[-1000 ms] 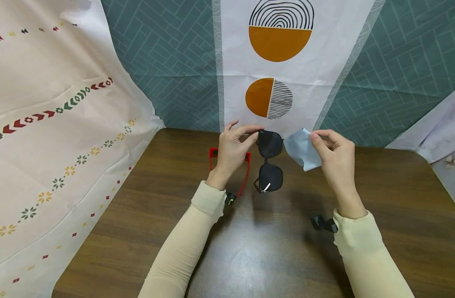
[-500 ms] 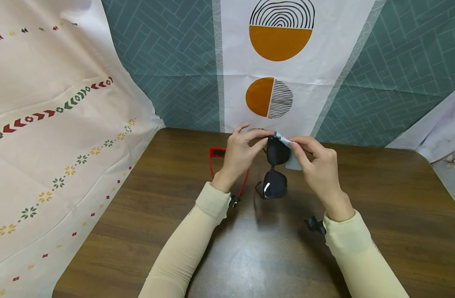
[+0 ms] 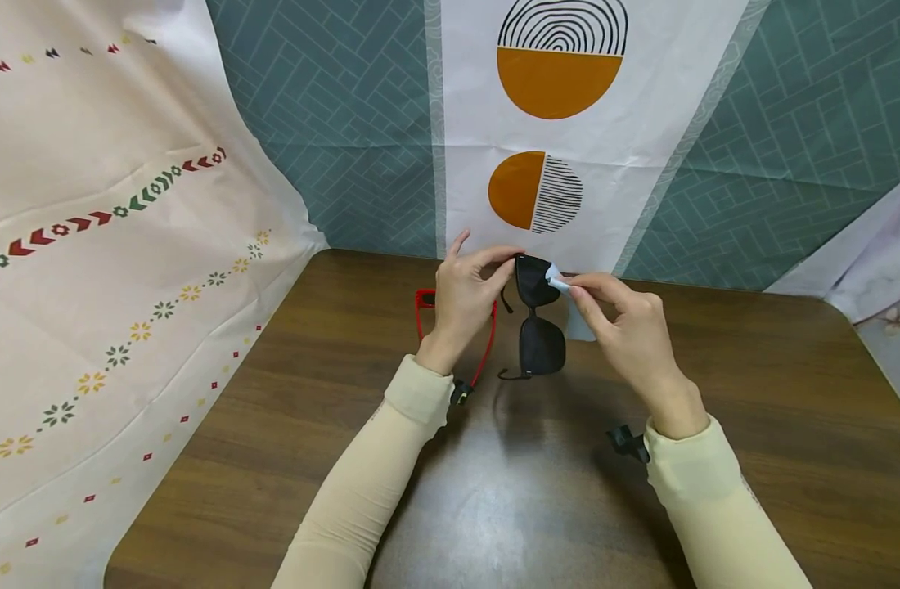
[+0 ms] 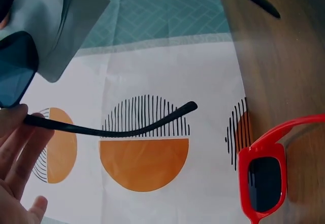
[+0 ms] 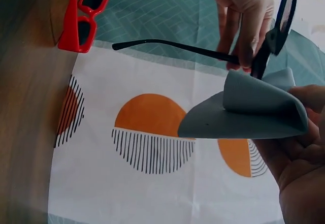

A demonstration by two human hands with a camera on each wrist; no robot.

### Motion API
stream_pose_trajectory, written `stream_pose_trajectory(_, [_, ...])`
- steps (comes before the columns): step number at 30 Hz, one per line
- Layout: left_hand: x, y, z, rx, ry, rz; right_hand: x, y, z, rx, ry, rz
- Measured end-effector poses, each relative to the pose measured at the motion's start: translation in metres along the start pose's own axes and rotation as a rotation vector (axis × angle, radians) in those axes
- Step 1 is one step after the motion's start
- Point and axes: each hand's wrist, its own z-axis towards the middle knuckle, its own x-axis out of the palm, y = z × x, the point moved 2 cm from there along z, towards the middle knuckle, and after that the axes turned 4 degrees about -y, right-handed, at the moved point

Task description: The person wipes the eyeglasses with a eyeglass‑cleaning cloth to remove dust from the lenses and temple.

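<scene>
Black sunglasses point(image 3: 542, 345) hang upended above the table in the head view, one dark lens over the other. My left hand point(image 3: 465, 296) pinches their upper end by the frame corner, near a temple arm point(image 4: 111, 132) that stretches out in the left wrist view. Between thumb and fingers my right hand point(image 3: 630, 335) pinches a folded light blue cloth point(image 5: 244, 112). A fold of that cloth lies at the outer edge of the upper lens, and its loose part hangs behind the fingers.
Red-framed sunglasses point(image 4: 261, 181) stand on the brown wooden table point(image 3: 273, 425) behind my left hand, partly hidden by it. A patterned cloth backdrop point(image 3: 376, 164) rises at the table's far edge, and a cream printed cloth point(image 3: 163, 245) borders the left side.
The right hand has come left, bringing the blue cloth from beside the black sunglasses onto the upper lens. The left hand shifted right with the sunglasses, then back left.
</scene>
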Motion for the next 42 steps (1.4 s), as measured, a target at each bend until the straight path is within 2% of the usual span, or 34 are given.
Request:
stream_pose_trajectory(7, [-0.001, 0.006, 0.001, -0.043, -0.008, 0.020, 0.001, 0.005, 0.001, 0.018, 0.080, -0.054])
stream_pose_trajectory(13, [-0.001, 0.007, 0.001, -0.071, 0.008, 0.027, -0.001, 0.014, 0.002, 0.016, 0.139, -0.035])
stream_pose_trajectory(15, [0.000, 0.007, 0.001, -0.083, 0.021, 0.017, -0.003, 0.016, 0.003, 0.035, 0.175, -0.006])
stream_pose_trajectory(17, [0.000, 0.006, 0.002, -0.096, 0.039, 0.002, -0.008, 0.016, 0.004, 0.095, 0.189, 0.032])
stream_pose_trajectory(19, [0.001, 0.005, 0.002, -0.107, 0.063, -0.015, -0.017, 0.013, 0.006, 0.189, 0.155, 0.063])
stream_pose_trajectory(22, [0.002, 0.004, 0.002, -0.119, 0.101, -0.031, -0.033, 0.006, 0.010, 0.341, 0.004, 0.106])
stream_pose_trajectory(24, [0.004, 0.003, 0.001, -0.124, 0.131, -0.041, -0.042, 0.001, 0.011, 0.401, -0.117, 0.120])
stream_pose_trajectory(26, [0.005, 0.001, 0.000, -0.128, 0.164, -0.045, -0.044, -0.002, 0.011, 0.415, -0.219, 0.095])
stream_pose_trajectory(28, [0.007, 0.000, -0.002, -0.129, 0.200, -0.046, -0.039, -0.003, 0.010, 0.384, -0.286, 0.037])
stream_pose_trajectory(31, [0.011, -0.004, -0.005, -0.120, 0.244, -0.043, -0.021, -0.001, 0.007, 0.282, -0.307, -0.064])
stream_pose_trajectory(33, [0.013, -0.007, -0.007, -0.108, 0.254, -0.035, -0.006, 0.002, 0.004, 0.177, -0.269, -0.088])
stream_pose_trajectory(37, [0.015, -0.011, -0.009, -0.080, 0.243, 0.002, 0.018, 0.007, -0.001, -0.018, -0.141, -0.097])
stream_pose_trajectory(39, [0.015, -0.012, -0.010, -0.066, 0.233, 0.024, 0.023, 0.008, -0.003, -0.086, -0.098, -0.104])
stream_pose_trajectory(42, [0.014, -0.011, -0.009, -0.055, 0.204, 0.044, 0.025, 0.008, -0.005, -0.141, -0.063, -0.093])
